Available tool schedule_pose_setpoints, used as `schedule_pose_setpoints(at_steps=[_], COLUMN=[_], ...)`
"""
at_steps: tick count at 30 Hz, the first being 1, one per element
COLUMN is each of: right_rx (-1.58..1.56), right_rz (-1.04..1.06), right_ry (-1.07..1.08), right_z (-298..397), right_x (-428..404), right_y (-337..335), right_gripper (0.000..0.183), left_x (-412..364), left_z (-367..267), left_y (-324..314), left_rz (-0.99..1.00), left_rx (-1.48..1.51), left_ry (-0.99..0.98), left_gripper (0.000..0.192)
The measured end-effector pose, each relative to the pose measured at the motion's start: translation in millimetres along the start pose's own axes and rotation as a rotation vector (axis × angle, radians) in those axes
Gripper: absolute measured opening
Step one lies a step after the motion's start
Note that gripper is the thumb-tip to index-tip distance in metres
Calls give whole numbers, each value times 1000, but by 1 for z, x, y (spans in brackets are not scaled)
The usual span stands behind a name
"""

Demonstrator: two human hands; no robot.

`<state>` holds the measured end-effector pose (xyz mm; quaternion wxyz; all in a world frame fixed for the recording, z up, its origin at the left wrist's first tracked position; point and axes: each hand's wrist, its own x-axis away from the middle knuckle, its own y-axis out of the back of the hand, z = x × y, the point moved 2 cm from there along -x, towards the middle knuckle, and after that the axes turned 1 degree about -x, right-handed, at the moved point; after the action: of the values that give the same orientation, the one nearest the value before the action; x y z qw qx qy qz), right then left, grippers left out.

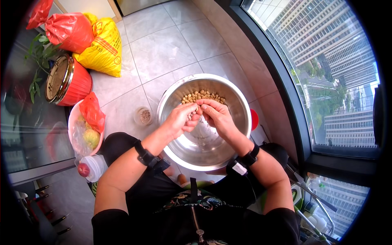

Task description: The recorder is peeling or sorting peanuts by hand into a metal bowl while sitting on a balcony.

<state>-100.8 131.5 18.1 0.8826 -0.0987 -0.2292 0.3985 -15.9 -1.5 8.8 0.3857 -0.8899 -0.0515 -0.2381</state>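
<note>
A large stainless steel basin (205,153) stands on the tiled floor before me, with unshelled peanuts (200,95) heaped along its far side. My left hand (180,119) is above the basin, its fingers curled around several pale peanut kernels (191,115). My right hand (218,116) meets it fingertip to fingertip, thumb and forefinger pinched; whatever lies between the tips is too small to tell. Some small dark bits lie on the basin's bottom below the hands. Left of the basin, a clear plastic cup (143,116) holds small reddish-brown pieces.
A pink basin (72,128) with fruit and plastic bags stands at my left, near a white lidded tub (97,167). Beyond are a red plant pot (76,82) and yellow and red bags (107,46). A red object (254,119) sits right of the steel basin, near the window.
</note>
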Motion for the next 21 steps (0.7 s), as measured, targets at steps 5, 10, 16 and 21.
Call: schedule_pose_setpoints(at_steps=[5, 10, 16, 21], right_rx=[99, 168, 362, 823], right_rz=[35, 71, 30, -1], right_ry=[23, 192, 243, 584], right_z=[-3, -10, 1, 13], right_x=[-3, -2, 8, 17], right_y=[9, 2, -4, -12], right_gripper=[24, 23, 22, 22], left_x=[1, 3, 6, 8], left_z=[-2, 1, 0, 4], left_y=[-3, 5, 8, 8], left_rz=[-16, -73, -50, -84], left_rx=[-40, -97, -98, 51], left_ry=[-3, -30, -36, 3], left_gripper=[22, 19, 14, 13])
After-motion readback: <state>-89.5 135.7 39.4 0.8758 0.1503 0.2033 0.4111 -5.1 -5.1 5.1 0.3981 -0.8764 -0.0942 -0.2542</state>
